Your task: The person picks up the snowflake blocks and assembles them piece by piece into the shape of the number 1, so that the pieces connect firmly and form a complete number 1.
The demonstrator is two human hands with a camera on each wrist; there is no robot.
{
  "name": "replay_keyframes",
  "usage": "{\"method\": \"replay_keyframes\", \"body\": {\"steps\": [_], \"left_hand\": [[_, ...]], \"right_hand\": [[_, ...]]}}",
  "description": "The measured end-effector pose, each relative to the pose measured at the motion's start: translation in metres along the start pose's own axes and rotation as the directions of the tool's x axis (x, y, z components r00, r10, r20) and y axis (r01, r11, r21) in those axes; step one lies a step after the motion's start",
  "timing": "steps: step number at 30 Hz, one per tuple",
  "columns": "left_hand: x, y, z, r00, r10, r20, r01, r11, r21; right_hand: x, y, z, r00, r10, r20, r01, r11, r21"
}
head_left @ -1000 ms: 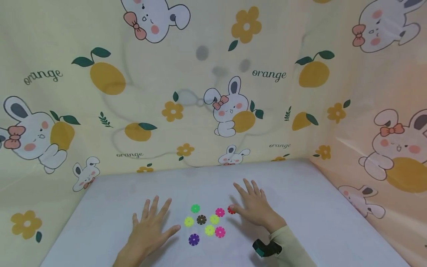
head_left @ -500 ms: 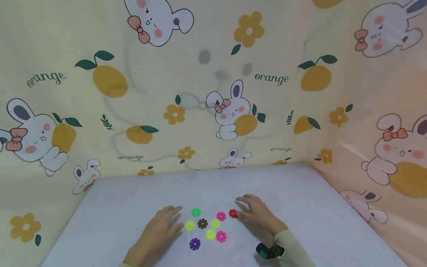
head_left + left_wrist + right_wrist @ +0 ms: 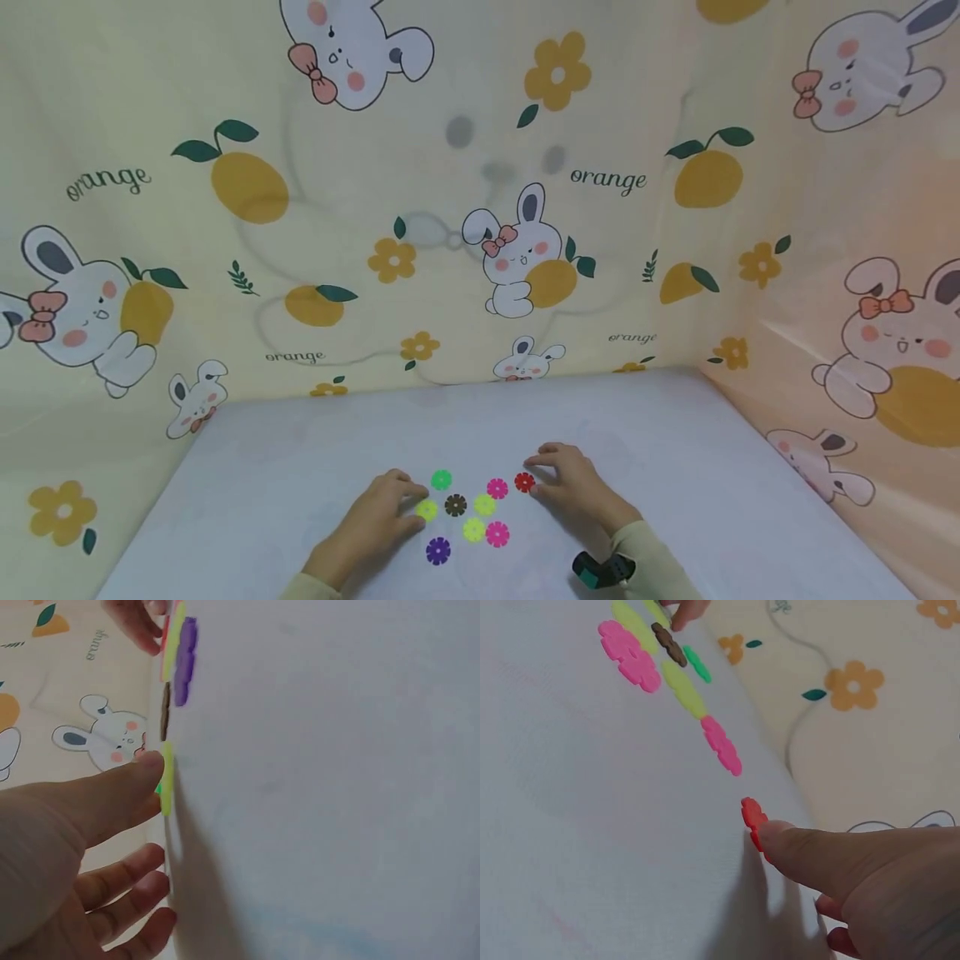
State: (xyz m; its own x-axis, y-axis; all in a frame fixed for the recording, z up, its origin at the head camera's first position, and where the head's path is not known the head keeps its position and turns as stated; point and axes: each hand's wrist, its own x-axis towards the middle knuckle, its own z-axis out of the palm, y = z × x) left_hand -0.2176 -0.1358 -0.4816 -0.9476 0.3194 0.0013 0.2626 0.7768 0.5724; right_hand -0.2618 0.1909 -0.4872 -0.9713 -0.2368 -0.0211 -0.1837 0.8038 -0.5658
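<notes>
Several small notched plastic discs lie flat on the white table. My left hand (image 3: 381, 512) is at the left of the group, thumb and index finger on either side of a yellow disc (image 3: 427, 510). In the left wrist view its thumb (image 3: 150, 766) overlaps that disc's edge, the other fingers apart. My right hand (image 3: 576, 483) is at the far right disc, a red one (image 3: 524, 482). The right wrist view shows the thumb (image 3: 784, 840) against the red disc's near edge; the index finger is hidden there, but stands off the disc in the head view.
Between the hands lie a green disc (image 3: 442, 479), a brown disc (image 3: 455, 505), two more yellow discs, two pink ones and, nearer me, a purple disc (image 3: 438, 551). A printed cloth (image 3: 330, 200) with rabbits and oranges hangs behind and beside the table (image 3: 315, 442).
From spread fingers beside the discs, both hands have lowered and drawn their fingers in. The left has moved right to the yellow disc; the right has come to the red one. The discs keep their layout.
</notes>
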Motion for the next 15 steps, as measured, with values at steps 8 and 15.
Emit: {"method": "replay_keyframes", "body": {"steps": [8,15], "left_hand": [[0.0036,0.0035,0.0027,0.998,0.044,-0.047,-0.042,0.998,0.038],[0.0036,0.0040,-0.0002,1.000,0.020,-0.023,-0.020,1.000,0.005]], "right_hand": [[0.0018,-0.0017,0.0030,0.999,-0.017,-0.043,0.015,1.000,-0.026],[-0.0004,-0.0064,0.0065,0.998,-0.039,-0.039,0.038,0.999,-0.038]]}}
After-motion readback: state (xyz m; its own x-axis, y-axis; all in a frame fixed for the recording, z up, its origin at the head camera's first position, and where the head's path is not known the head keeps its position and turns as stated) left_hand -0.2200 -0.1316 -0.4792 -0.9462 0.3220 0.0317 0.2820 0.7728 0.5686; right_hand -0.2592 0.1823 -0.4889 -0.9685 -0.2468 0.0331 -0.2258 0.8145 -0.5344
